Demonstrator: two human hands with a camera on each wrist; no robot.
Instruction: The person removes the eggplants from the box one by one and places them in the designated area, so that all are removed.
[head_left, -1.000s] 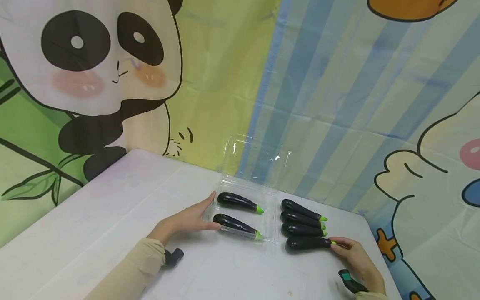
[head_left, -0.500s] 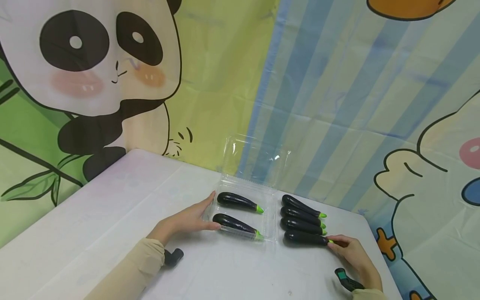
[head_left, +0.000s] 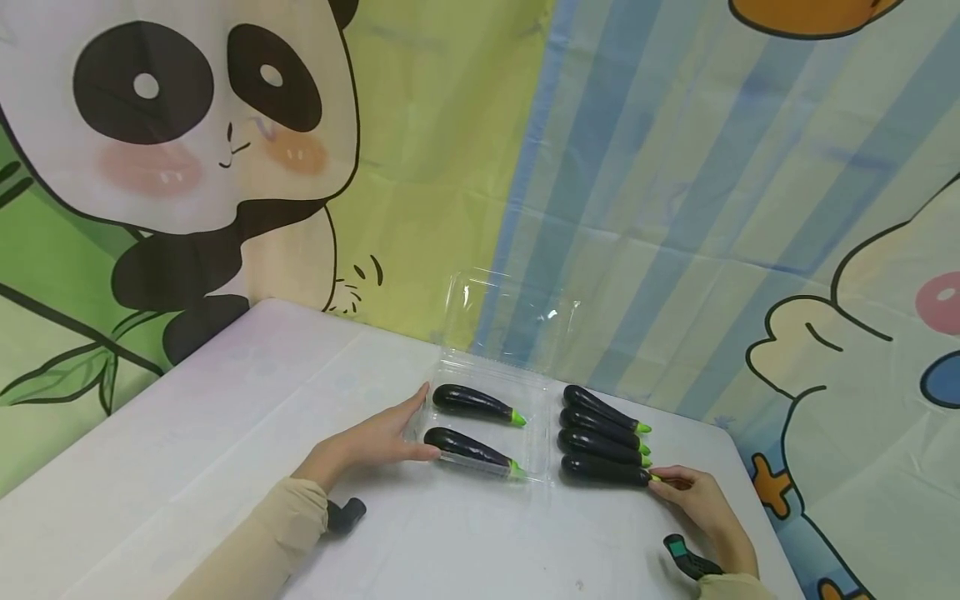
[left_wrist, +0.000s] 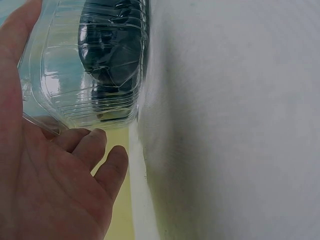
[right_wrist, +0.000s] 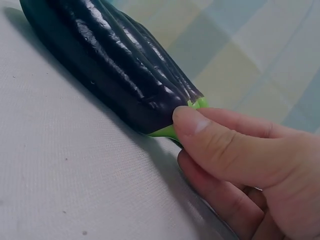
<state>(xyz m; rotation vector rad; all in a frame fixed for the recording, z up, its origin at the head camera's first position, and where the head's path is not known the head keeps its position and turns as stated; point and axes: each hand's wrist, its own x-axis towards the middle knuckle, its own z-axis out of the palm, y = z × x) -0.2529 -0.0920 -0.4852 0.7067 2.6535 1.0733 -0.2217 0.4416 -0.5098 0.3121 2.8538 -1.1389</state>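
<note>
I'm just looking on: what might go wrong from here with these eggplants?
The right hand pinches the nearest glossy dark-purple eggplant by its green stem end, so it may swing or slip if lifted.
It lies close beside three similar eggplants, so a nudge might roll them.
The clear plastic container has its lid open and might shift if bumped, though the left hand holds it.

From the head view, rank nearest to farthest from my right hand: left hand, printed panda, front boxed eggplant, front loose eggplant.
1. Front loose eggplant: pinched by the right hand.
2. Front boxed eggplant: inside the container.
3. Left hand: container's left side.
4. Printed panda: far left.
</note>
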